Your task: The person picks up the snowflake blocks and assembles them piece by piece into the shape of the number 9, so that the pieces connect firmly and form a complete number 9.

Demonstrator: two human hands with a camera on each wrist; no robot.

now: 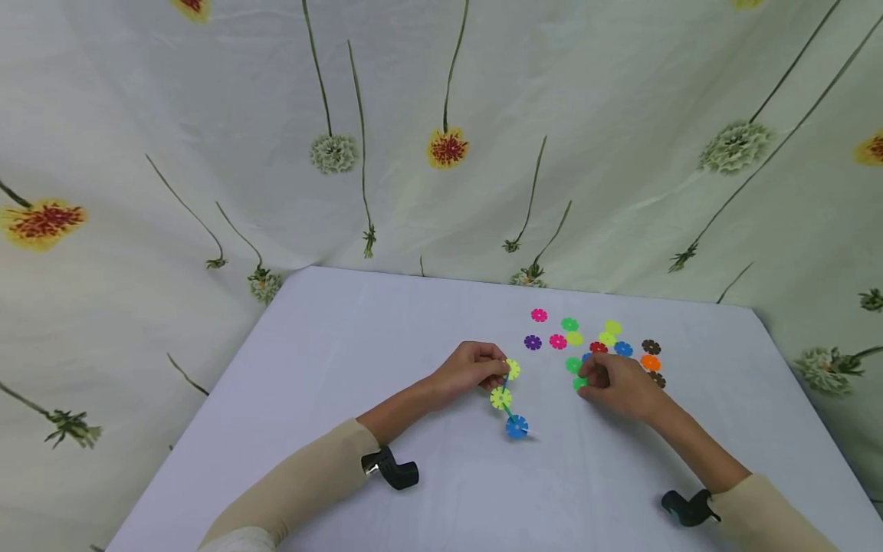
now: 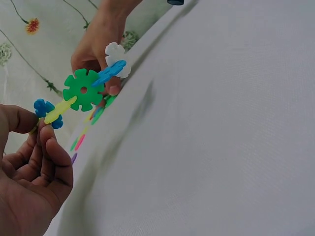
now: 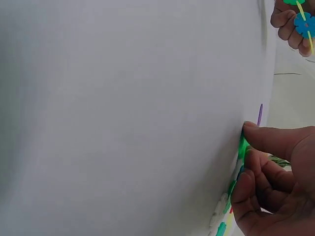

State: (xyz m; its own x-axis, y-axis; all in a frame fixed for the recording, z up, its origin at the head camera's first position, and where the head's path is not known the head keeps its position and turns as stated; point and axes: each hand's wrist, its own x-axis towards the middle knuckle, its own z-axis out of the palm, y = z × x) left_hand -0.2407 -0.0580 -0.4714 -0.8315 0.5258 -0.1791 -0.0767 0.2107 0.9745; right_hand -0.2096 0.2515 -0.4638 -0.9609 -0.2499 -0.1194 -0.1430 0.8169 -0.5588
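Observation:
My left hand (image 1: 476,366) pinches one end of a short chain of slotted plastic interlocking discs, held up over the table. A yellow disc (image 1: 500,398) and a blue disc (image 1: 517,427) show in it from the head view. The left wrist view adds a green disc (image 2: 83,90) in the middle and a white disc (image 2: 115,53) at the far end. Among the loose discs, my right hand (image 1: 621,386) has its thumb and index finger at the two sides of a green disc (image 3: 243,143). That disc is partly hidden by the fingers.
Loose discs lie at the back right of the white table (image 1: 386,330), among them a purple disc (image 1: 533,343), a pink disc (image 1: 539,315) and an orange disc (image 1: 650,363). A flower-printed curtain (image 1: 441,207) hangs behind the table's far edge.

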